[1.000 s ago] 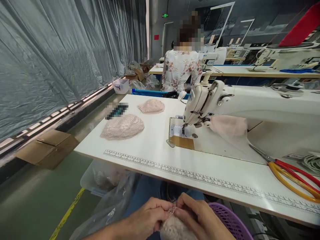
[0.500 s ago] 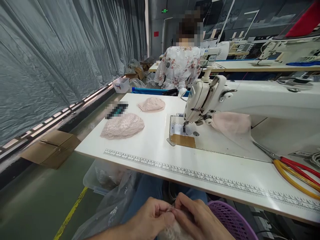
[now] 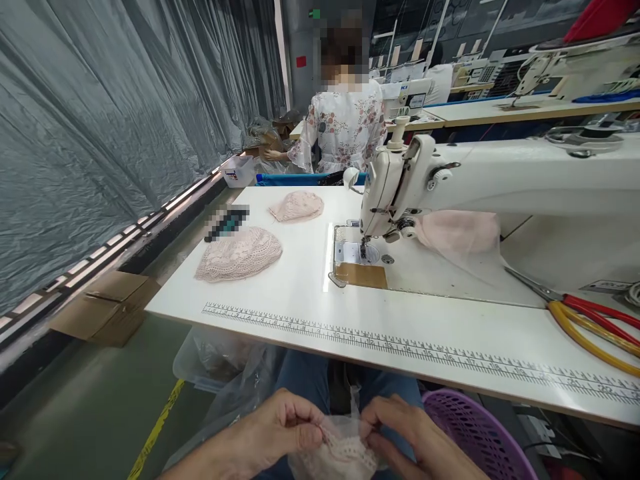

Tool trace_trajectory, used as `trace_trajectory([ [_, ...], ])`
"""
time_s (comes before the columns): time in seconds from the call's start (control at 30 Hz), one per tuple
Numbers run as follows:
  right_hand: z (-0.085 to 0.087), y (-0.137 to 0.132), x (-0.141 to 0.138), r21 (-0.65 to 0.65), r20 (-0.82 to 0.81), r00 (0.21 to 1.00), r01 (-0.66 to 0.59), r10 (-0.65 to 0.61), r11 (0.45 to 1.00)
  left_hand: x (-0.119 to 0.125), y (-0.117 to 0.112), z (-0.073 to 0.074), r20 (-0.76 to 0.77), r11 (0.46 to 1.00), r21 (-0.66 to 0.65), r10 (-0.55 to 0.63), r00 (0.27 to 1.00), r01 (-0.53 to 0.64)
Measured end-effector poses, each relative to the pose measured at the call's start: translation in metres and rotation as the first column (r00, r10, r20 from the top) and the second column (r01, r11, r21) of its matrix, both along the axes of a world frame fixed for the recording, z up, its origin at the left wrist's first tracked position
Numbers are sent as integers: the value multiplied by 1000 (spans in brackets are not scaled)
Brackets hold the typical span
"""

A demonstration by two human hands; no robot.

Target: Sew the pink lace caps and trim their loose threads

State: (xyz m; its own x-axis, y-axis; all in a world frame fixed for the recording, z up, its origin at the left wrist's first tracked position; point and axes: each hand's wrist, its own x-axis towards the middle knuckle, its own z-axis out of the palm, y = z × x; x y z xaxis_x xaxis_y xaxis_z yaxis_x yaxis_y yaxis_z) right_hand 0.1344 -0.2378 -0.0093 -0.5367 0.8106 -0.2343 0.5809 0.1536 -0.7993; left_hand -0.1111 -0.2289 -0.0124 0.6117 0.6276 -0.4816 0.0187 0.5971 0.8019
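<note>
Over my lap, below the table edge, my left hand (image 3: 293,427) pinches one side of a pale pink lace piece (image 3: 337,453) with a sheer layer along its top. My right hand (image 3: 400,427) grips the opposite side between thumb and fingers. The lower part of the piece runs out of view. On the white table (image 3: 295,293), a larger beige-pink lace cup piece (image 3: 240,253) lies at the left, with a smaller one (image 3: 297,206) behind it. Sheer pink fabric (image 3: 457,233) rests under the arm of the sewing machine (image 3: 395,180).
Scissors (image 3: 565,300) with red and yellow handles lie at the table's right. A purple basket (image 3: 475,433) stands below on the right, a clear plastic bin (image 3: 193,357) below on the left. A cardboard box (image 3: 107,307) sits by the wall. A person (image 3: 345,123) sits ahead, back turned.
My hands have moved apart, spreading the lace piece so that more of it and its sheer layer show. The view has shifted slightly. The person ahead now reaches an arm out to the left.
</note>
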Motion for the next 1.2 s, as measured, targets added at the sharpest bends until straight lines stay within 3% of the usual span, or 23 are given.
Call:
trace_trajectory([
  [0.1, 6, 3, -2, 51, -89, 996, -26, 30, 998, -2, 1, 5, -26, 1000, 0, -17, 1000, 17],
  [0.2, 18, 11, -5, -27, -229, 960, -173, 163, 985, -4, 1, 9, -57, 998, 29, -55, 997, 57],
  [0.3, 16, 20, -10, -64, -258, 928, -293, 268, 954, -7, 1, 11, -83, 995, 49, -81, 993, 85],
  [0.4, -1, 22, -12, -25, -186, 957, -231, 223, 973, -11, 2, 12, -110, 995, 72, -61, 992, 69],
  [0.57, -19, 16, -9, 11, -268, 946, -187, 183, 982, -15, 3, 9, -103, 997, 74, -4, 995, 12],
  [0.83, -13, 13, -15, -112, -254, 965, -90, 59, 990, -19, 3, 7, -130, 996, 81, 37, 991, -27],
  [1.0, -9, 25, -21, -121, -289, 937, -240, 197, 963, -14, 10, 17, -206, 987, 81, -119, 971, 138],
  [1.2, 8, 34, -19, -214, -273, 941, -262, 200, 941, -4, 17, 20, -312, 986, 95, -102, 944, 138],
])
